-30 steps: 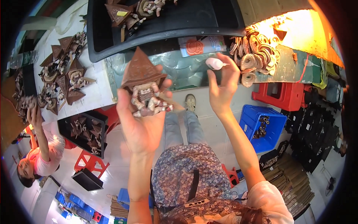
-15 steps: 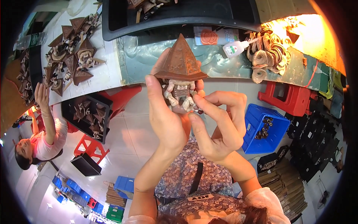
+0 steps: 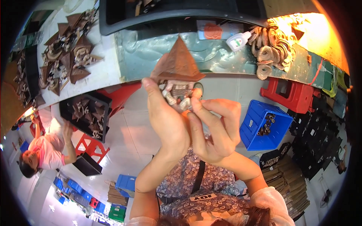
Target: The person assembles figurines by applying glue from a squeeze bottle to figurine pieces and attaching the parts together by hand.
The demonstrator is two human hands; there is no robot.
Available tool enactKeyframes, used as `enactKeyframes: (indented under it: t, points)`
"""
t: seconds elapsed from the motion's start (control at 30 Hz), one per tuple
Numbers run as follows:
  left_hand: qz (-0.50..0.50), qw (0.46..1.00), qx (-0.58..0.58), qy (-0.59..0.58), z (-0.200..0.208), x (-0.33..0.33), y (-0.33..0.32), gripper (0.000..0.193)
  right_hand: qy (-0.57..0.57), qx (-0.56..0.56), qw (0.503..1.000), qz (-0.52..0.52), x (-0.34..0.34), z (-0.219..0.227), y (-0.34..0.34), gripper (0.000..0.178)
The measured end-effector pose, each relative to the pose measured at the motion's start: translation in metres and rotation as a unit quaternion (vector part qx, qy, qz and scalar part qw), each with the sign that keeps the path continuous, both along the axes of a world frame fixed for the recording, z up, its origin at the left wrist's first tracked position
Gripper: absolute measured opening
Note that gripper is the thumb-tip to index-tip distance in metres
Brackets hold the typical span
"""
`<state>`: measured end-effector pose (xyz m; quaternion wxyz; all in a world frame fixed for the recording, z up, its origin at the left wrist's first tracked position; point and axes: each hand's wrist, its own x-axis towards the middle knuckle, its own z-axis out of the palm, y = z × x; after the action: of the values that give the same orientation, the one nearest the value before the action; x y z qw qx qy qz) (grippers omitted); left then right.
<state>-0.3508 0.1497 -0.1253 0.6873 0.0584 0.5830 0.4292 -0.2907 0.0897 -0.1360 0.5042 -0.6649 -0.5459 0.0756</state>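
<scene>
A small figurine (image 3: 178, 62) with a brown, pointed pyramid-shaped top and a pale body with limbs below is held up in front of me, near the table edge. My left hand (image 3: 166, 115) wraps round it from the left and behind, thumb along its side. My right hand (image 3: 217, 126) pinches at the lower right of the pale body with thumb and forefinger. Whether a small part sits between those fingertips is hidden. Several similar figurines (image 3: 68, 58) lie on the white table part to the left.
On the green tabletop (image 3: 151, 56) are a white glue bottle (image 3: 238, 41) and a heap of ring-shaped pieces (image 3: 273, 51). A black tray (image 3: 181, 17) lies beyond. Below stand a blue crate (image 3: 266, 126), a red stool (image 3: 288, 96) and a black bin (image 3: 85, 115). Another person (image 3: 47, 148) is at left.
The figurine has shifted slightly left and tilted a little, with both my hands still on it. At the left, the other person's arm has come down from the table.
</scene>
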Motion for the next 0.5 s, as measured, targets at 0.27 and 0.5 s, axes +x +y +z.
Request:
enactKeyframes:
  t: [0.27, 0.5]
  points:
    - [0.029, 0.987, 0.022, -0.156, -0.031, -0.004, 0.005, 0.053, 0.109, -0.008, 0.994, -0.029, 0.039, -0.027, 0.018, 0.029]
    - [0.028, 0.991, 0.0, -0.133, -0.039, -0.006, -0.001, 0.056, 0.095, -0.155, 0.947, -0.264, 0.107, -0.082, 0.049, 0.034]
